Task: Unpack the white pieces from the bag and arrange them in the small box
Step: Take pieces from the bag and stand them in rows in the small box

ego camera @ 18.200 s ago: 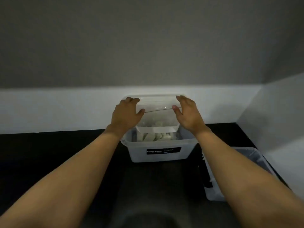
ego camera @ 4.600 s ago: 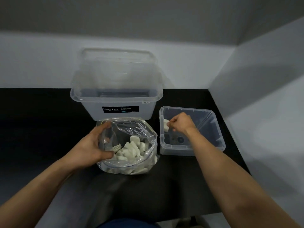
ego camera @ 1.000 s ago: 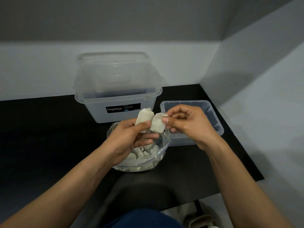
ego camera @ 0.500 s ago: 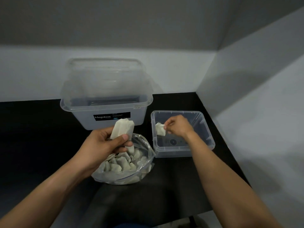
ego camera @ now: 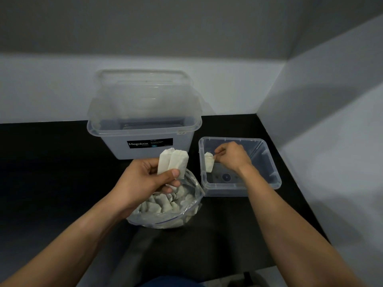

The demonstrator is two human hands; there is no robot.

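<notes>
A clear plastic bag (ego camera: pixel 186 212) full of several white pieces (ego camera: pixel 159 206) lies on the black table. Above it, my left hand (ego camera: pixel 145 181) grips two white pieces (ego camera: pixel 173 162) upright between thumb and fingers. To the right stands the small clear box (ego camera: pixel 271 162). My right hand (ego camera: pixel 232 156) is inside it, pinching one white piece (ego camera: pixel 209 164) that stands against the box's left wall.
A large clear Megabox bin (ego camera: pixel 145 139) stands behind the bag, its lid (ego camera: pixel 143 79) propped against the white back wall. A white side wall (ego camera: pixel 331 141) closes the right. The black table (ego camera: pixel 51 172) stretches left.
My right hand has carried its white piece from above the bag into the small box and set it lower at the left wall. My left hand still holds its pieces.
</notes>
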